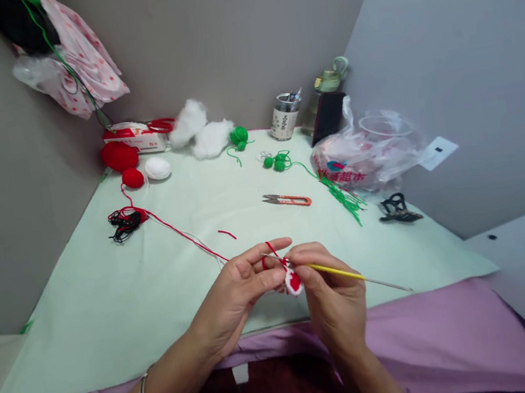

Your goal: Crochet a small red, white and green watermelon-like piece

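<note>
Pinches the piece (294,282) at its left edge between the fingers of the left hand (241,280), nearest and touching; stretches the index finger out above it. Pinches the hook (336,271) in the right hand (335,299), just right of the piece; cannot tell about contact there. Slants the hook's long axis from just above the piece down rightward. Trails red yarn (193,238) leftward beyond the piece, over the bench (182,292).

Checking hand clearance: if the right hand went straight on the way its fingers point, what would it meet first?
Probably the red-white piece, close against the right hand; the left hand looks next in line. Depth is unclear from one view.
</note>
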Available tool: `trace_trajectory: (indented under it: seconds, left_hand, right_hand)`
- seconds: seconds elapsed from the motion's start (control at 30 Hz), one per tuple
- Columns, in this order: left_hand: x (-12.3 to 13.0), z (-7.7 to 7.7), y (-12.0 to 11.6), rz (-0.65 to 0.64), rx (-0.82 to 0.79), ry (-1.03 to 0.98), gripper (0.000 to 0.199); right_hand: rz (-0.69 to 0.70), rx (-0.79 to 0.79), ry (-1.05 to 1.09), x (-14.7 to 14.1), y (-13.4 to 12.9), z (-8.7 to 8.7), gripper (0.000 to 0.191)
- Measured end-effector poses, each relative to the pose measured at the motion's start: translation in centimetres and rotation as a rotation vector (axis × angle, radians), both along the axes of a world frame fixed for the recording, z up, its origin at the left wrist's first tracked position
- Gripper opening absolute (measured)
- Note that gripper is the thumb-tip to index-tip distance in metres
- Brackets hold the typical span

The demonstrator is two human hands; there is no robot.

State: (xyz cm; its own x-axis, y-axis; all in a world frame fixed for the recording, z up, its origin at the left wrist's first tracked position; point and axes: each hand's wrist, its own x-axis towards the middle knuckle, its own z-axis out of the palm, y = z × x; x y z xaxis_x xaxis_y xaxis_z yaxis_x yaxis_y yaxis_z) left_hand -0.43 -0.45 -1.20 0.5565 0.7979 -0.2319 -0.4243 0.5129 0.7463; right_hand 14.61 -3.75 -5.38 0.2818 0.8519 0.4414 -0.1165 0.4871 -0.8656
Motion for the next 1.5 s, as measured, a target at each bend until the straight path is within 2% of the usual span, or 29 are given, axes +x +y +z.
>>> trace_trajectory:
  seconds: [0.23,0.37,0.53,0.6,0.87,1.17,1.33,1.5]
  left_hand:
    - [0.1,-0.2,-0.5,0.026,0.042,0.002,0.037]
    - [0.3,0.0,-0.7,0.102,0.102,0.037,0.034]
    - [0.4,-0.2,-0.8,0.094,0.148,0.039,0.043]
    - [0.4,-0.3,-0.8,0.111,0.164,0.067,0.04]
    - [-0.1,-0.4,-0.8,0.156,0.192,0.112,0.034]
    - [-0.4,-0.4,-0.8,0.139,0.189,0.119,0.025]
    - [-0.5,-0.5,-0.8,0.139,0.229,0.155,0.025]
    - [-0.6,-0.6,-0.9,0.134,0.239,0.17,0.025]
  right_hand:
    - [-0.087,0.024,0.023,0.3,0.1,0.0,0.021]
    - [-0.062,0.024,-0.015,0.4,0.1,0.1,0.021]
    - [-0.033,0.034,-0.018,0.2,0.1,0.3,0.021]
    - [-0.009,0.029,-0.013,0.2,0.1,0.3,0.02]
    - [0.057,-0.07,0.139,0.3,0.2,0.8,0.009]
    - [0.12,-0.111,0.246,0.5,0.1,1.8,0.015]
    - [0.162,-0.086,0.211,1.0,-0.2,1.8,0.02]
    - [0.096,-0.036,0.046,1.4,-0.8,1.9,0.02]
